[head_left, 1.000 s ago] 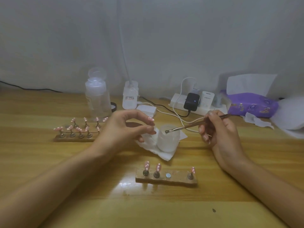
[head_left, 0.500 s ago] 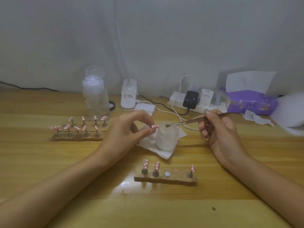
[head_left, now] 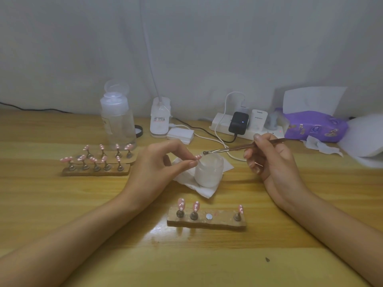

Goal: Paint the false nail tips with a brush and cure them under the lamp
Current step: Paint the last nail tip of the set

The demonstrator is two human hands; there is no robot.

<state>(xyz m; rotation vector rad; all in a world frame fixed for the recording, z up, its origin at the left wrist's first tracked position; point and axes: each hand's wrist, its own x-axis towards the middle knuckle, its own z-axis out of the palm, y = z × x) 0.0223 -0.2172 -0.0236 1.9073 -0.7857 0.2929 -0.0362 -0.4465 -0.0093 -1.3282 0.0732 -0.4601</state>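
Centre frame: left hand (head_left: 163, 162) pinches pink nail tip (head_left: 198, 156); right hand (head_left: 271, 160) grips brush (head_left: 238, 148), bristles over jar (head_left: 209, 170).

The left hand (head_left: 159, 162) and right hand (head_left: 273, 160) both pinch.

The table (head_left: 186, 255) is glossy varnished wood; the near block (head_left: 207, 223) is rough, matt wood. The brush (head_left: 234, 149) has a shiny metal shaft. The jar (head_left: 209, 172) is frosted plastic on creased paper (head_left: 200, 190). 3 nail tips (head_left: 181, 204) gleam glossy.
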